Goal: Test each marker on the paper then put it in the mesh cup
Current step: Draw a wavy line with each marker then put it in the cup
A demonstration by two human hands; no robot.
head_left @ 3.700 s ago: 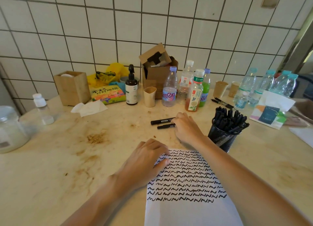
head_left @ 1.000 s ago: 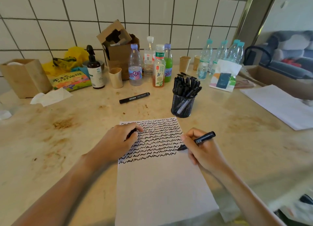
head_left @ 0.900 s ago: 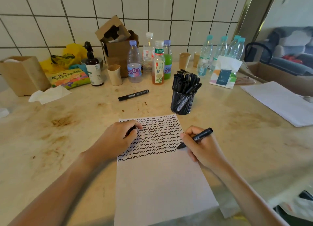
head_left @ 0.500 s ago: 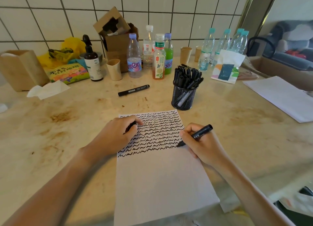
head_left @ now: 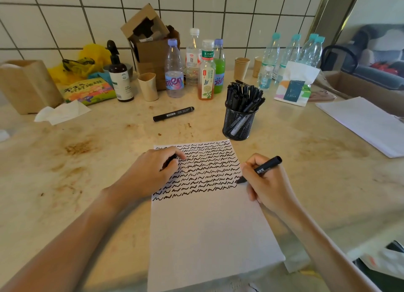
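A white paper (head_left: 207, 230) lies in front of me, its upper part covered in rows of black squiggles. My right hand (head_left: 267, 185) grips an uncapped black marker (head_left: 265, 166) with the tip touching the paper's right edge, at the end of a squiggle row. My left hand (head_left: 150, 172) rests on the paper's upper left and holds a small black piece, likely the cap (head_left: 172, 159), between curled fingers. The black mesh cup (head_left: 239, 123) stands just beyond the paper, full of several black markers. One capped marker (head_left: 173, 114) lies loose on the table behind.
Bottles (head_left: 206, 73), paper cups (head_left: 148, 86), a pump bottle (head_left: 119, 75) and a cardboard box (head_left: 150, 47) line the tiled wall. A tissue pack (head_left: 294, 88) and a stack of white sheets (head_left: 369, 123) sit at right. A wooden box (head_left: 26, 84) stands at far left.
Earlier my right hand reached for two loose markers; now it holds one, uncapped, at the paper. Over the last second the hands have barely moved; the view has shifted slightly.
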